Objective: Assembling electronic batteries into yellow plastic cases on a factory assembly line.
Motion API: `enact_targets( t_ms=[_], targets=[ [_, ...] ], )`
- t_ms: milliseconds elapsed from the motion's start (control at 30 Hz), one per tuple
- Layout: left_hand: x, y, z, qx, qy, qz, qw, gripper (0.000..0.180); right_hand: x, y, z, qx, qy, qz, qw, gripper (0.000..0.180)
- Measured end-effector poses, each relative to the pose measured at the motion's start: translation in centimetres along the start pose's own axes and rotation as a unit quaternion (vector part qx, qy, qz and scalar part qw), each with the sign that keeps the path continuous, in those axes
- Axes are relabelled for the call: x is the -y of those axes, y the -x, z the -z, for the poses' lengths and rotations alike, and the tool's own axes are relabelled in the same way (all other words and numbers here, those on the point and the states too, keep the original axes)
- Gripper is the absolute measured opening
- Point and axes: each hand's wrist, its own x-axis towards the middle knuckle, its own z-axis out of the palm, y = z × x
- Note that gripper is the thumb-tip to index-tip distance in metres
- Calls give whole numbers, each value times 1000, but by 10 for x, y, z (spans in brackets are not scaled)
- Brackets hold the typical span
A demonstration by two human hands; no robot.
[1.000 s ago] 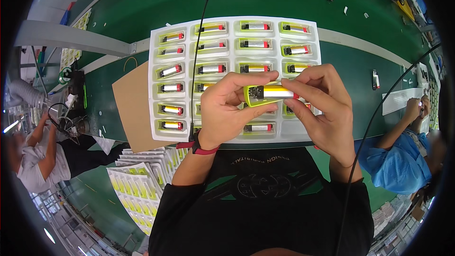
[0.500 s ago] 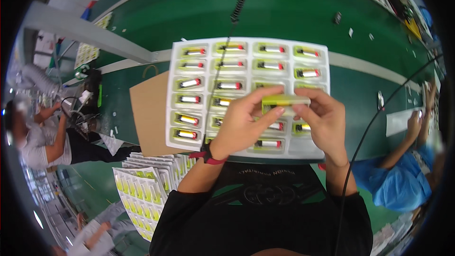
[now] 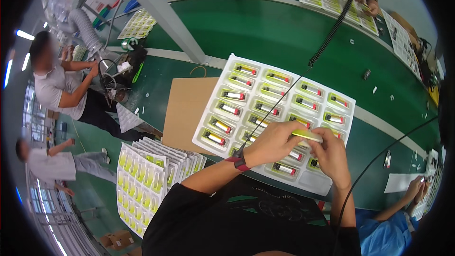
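Grn case [image 3: 306, 135], axis L-R, R end lower

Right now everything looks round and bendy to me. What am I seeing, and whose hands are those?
There's no machine: the left hand and right hand belong to a person wearing a camera on their head. It looks down, so their arms come in from below. Its very wide lens bends straight edges. On the green table lies a white tray; most of its hollows hold small parts with red ends. Brown cardboard lies left of it. Both hands hold one yellow-green case, but its inside is hidden.
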Motion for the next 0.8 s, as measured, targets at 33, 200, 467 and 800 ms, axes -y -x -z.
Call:
enact_targets(
  t_ms=[33,200,467,800],
  targets=[
    [-1,1,4,27,5,11,1000,22,4,0,6,41,70,11,997,26],
    [-1,7,18,74,-8,-80,994,24,5,10,-1,2,99,148,984,22],
    [8,13,4,11,-59,-49,997,18,8,7,-16,-30,107,111,988,16],
    [10,-6,21,65,-12,-27,997,42,-6,13,-13,-163,136,199,957,23]
  ],
)
